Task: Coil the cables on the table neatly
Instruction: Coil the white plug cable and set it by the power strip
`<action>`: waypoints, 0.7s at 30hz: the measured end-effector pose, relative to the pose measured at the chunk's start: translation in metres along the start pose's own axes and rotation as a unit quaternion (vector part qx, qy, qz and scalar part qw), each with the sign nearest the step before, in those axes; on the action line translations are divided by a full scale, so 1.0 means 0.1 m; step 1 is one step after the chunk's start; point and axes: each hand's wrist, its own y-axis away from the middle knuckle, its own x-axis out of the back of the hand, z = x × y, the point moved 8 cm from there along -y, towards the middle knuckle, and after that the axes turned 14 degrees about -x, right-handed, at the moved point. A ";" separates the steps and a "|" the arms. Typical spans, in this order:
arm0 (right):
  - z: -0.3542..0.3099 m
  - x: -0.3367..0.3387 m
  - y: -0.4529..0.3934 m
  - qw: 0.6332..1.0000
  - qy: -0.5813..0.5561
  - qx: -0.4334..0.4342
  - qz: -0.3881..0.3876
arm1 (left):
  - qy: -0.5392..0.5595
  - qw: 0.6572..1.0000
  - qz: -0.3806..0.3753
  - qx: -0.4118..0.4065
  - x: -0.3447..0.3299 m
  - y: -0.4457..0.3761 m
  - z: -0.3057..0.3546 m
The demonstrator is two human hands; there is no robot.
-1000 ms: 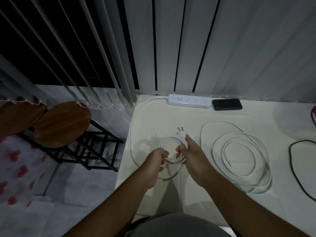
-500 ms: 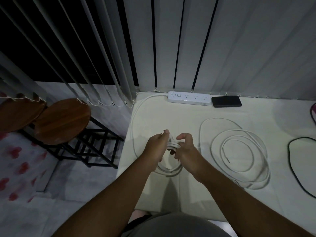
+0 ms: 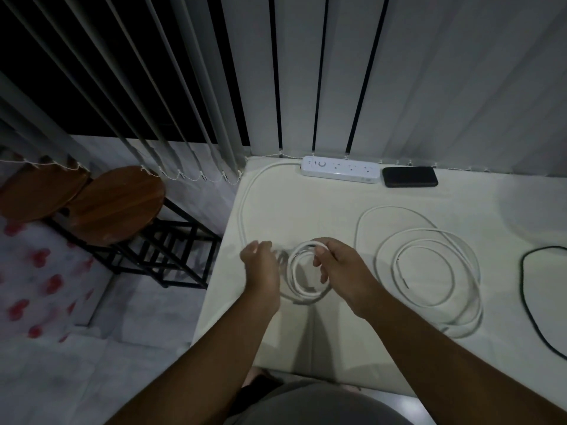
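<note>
Standing at the near left corner of the pale table (image 3: 368, 348), the person holds a small white coil (image 3: 302, 271) between both hands. The right hand (image 3: 340, 268) pinches the top of the coil with thumb and forefinger, its lower loops resting on the tabletop. The left hand (image 3: 260, 265) sits just beside the coil with fingers curled; it is blurred, and I cannot tell whether it grips the cord.

From the coil the cord runs up along the table's left edge to a white power strip (image 3: 340, 172) against the vertical blinds (image 3: 429, 87). Any markings on the strip are too small to read. A black phone (image 3: 410, 177) lies face down right beside it.

To the right, well apart from the hands, a thinner white cable (image 3: 380, 250) lies in wide loose loops, one end poking free inside them. A black cable (image 3: 527, 302) curves at the far right edge.

Off the table, two round wooden stools (image 3: 116, 204) on black frames stand on the left.
</note>
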 end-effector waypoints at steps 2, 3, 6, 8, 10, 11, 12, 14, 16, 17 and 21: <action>-0.07 -0.02 -0.03 0.998 0.063 0.016 -0.021 | -0.042 0.990 -0.075 -0.114 -0.04 -0.05 0.25; -0.10 -0.02 -0.05 0.996 0.080 0.020 -0.030 | -0.081 0.974 -0.154 -0.144 -0.14 -0.04 0.33; -0.14 0.01 -0.12 0.998 0.039 0.016 -0.049 | -0.211 0.904 -0.353 -0.120 -0.36 0.03 0.35; -0.11 0.01 -0.16 0.997 -0.022 -0.009 -0.074 | -0.287 0.858 -0.417 -0.094 -0.42 0.05 0.32; -0.06 0.01 -0.19 0.993 -0.072 -0.032 -0.090 | -0.318 0.834 -0.445 -0.070 -0.45 0.04 0.31; -0.05 0.02 -0.20 0.990 -0.102 -0.037 -0.090 | -0.321 0.835 -0.443 -0.060 -0.45 0.03 0.33; -0.03 0.03 -0.22 0.985 -0.142 -0.043 -0.088 | -0.317 0.843 -0.432 -0.053 -0.43 -0.01 0.33; 0.03 0.02 -0.25 0.965 -0.234 -0.066 -0.101 | -0.286 0.871 -0.396 -0.041 -0.38 -0.11 0.31; 0.11 -0.09 -0.25 0.954 -0.257 -0.091 -0.120 | -0.242 0.901 -0.359 -0.027 -0.31 -0.18 0.28; 0.17 -0.16 -0.23 0.955 -0.246 -0.108 -0.127 | -0.216 0.914 -0.342 -0.022 -0.29 -0.20 0.27; 0.33 -0.40 -0.22 0.938 -0.291 -0.136 -0.132 | -0.238 0.912 -0.333 -0.028 -0.18 -0.29 0.19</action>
